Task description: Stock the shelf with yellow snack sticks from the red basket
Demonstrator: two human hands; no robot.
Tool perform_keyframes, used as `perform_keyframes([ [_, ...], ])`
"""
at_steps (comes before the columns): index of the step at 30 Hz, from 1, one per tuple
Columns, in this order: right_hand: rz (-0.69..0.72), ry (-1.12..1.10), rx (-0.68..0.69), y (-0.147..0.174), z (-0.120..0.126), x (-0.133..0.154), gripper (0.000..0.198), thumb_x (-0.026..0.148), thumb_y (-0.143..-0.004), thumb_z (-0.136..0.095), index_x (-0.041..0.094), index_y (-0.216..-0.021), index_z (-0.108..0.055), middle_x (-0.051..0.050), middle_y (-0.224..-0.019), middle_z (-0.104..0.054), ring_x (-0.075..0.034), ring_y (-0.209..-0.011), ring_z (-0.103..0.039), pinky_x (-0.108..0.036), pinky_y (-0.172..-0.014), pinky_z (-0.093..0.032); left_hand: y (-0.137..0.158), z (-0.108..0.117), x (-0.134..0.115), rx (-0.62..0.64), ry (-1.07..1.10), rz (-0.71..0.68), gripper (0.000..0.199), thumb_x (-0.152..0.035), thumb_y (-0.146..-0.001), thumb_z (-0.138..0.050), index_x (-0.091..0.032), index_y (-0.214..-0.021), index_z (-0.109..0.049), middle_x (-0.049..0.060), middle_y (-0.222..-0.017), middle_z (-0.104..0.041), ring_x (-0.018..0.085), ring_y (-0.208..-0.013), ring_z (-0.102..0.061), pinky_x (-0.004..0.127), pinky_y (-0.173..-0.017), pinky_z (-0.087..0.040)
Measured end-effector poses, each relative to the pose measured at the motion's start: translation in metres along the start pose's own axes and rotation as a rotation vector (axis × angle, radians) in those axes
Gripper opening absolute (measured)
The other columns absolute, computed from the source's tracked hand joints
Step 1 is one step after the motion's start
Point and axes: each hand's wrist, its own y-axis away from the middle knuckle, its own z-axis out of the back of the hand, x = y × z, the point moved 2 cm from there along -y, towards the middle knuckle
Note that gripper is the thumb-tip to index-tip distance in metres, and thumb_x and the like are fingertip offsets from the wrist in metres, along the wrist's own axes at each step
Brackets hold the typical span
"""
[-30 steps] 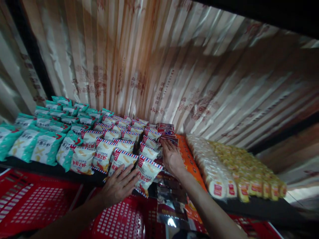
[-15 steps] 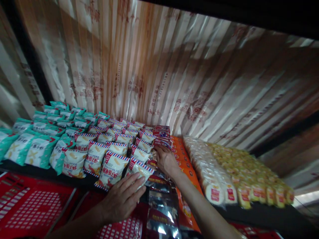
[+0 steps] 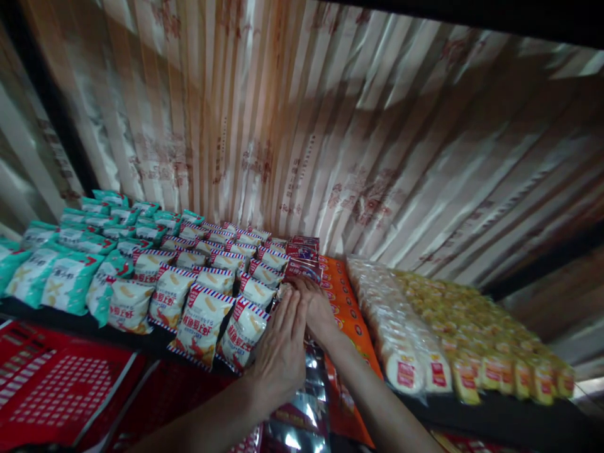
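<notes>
Packets of glossy dark-red film lie between white, stripe-edged pillow bags at left and flat orange plastic packets at right. I see the left hand flat, gripping nothing; the right hand curls over them, its grasp I cannot tell. Light, even pressure should avoid creasing.

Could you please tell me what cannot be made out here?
Head view throughout:
Whatever the right hand may hold: the left hand and the right hand's own back hide it.
Part of the dark red packets: covered by both hands.
Leftmost teal bag: cut off by the left edge.
Lettering on the yellow packs: too small and blurred.
Near end of the red basket: cut off by the bottom edge.
</notes>
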Motion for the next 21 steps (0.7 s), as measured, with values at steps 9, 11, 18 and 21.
perform_keyframes([
  [9, 0.0, -0.112, -0.008, -0.005, 0.001, -0.013, 0.028, 0.024, -0.088, -0.04, 0.016, -0.109, -0.057, -0.01, -0.109, -0.064, -0.017, -0.103, -0.057, -0.026, -0.088, -0.041, -0.02, -0.012, -0.007, 0.048, -0.189, 0.143, 0.077, -0.017, -0.074, -0.046, 0.001, -0.142, -0.015, 0.023, -0.144, -0.029, 0.032, -0.135, -0.026, 0.046, -0.107, -0.028],
  [11, 0.017, -0.148, 0.012, -0.007, 0.003, -0.017, 0.029, 0.024, -0.088, -0.039, 0.016, -0.108, -0.057, -0.01, -0.108, -0.065, -0.017, -0.1, -0.059, -0.025, -0.085, -0.042, -0.025, -0.01, -0.011, 0.066, -0.202, 0.144, 0.078, -0.019, -0.075, -0.046, 0.001, -0.143, -0.013, 0.023, -0.142, -0.032, 0.031, -0.133, -0.03, 0.046, -0.107, -0.028],
  [18, -0.063, -0.083, 0.071, -0.026, 0.017, -0.019, 0.038, 0.023, -0.09, -0.03, 0.015, -0.115, -0.057, -0.01, -0.101, -0.068, -0.019, -0.09, -0.064, -0.026, -0.074, -0.045, -0.03, -0.015, -0.012, 0.139, -0.196, 0.198, 0.068, -0.027, -0.078, -0.047, 0.005, -0.137, -0.031, 0.024, -0.139, -0.039, 0.03, -0.127, -0.04, 0.041, -0.104, -0.033],
  [21, -0.053, 0.005, -0.018, -0.044, 0.017, -0.015, 0.04, 0.019, -0.089, -0.029, 0.016, -0.117, -0.057, -0.011, -0.11, -0.065, -0.019, -0.102, -0.06, -0.027, -0.086, -0.043, -0.029, -0.022, -0.01, 0.164, -0.237, 0.176, 0.056, -0.027, -0.082, -0.045, 0.002, -0.131, -0.043, 0.023, -0.135, -0.044, 0.031, -0.126, -0.042, 0.044, -0.102, -0.034],
])
